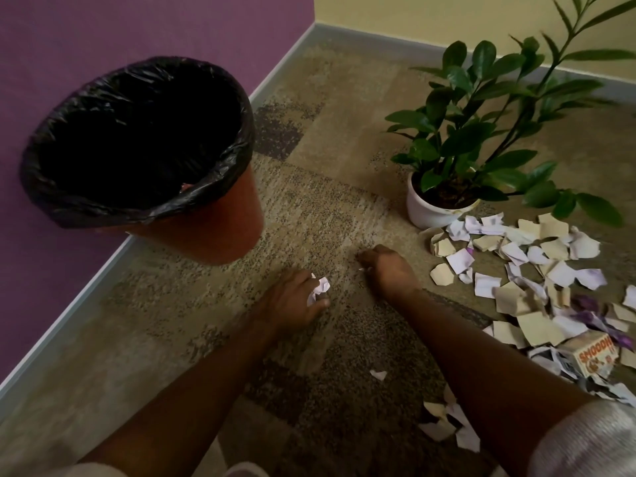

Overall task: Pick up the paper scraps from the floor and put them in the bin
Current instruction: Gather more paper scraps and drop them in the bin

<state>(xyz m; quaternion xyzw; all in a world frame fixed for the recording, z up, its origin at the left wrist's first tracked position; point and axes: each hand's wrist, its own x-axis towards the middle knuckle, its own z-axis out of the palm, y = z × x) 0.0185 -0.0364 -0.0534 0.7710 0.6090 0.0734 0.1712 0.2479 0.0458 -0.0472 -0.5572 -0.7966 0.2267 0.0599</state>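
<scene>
On the carpet in front of the bin (137,139), both hands are down low. The left hand (292,297) has its fingers curled round a crumpled scrap (318,289), pinched against the floor. The right hand (385,270) is knuckles-up with fingers tucked under; a sliver of white shows at its edge, so it seems to pinch a tiny bit, though I cannot be sure.

The bin stands up and to the left of both hands, near the purple wall, and the left hand is the nearer one to it. Its mouth is wide and tilted toward the person, so the carry looks short: lift, swing left, release over the rim.

The bin is lined with a black bag (220,173). Inside is too dark to tell what lies there.

Most of the work remains, I judge. The main pile (537,270) lies right of the right hand, beside a potted plant (444,201); one loose scrap (378,374) lies between the forearms, a few more (447,425) near the right elbow.
</scene>
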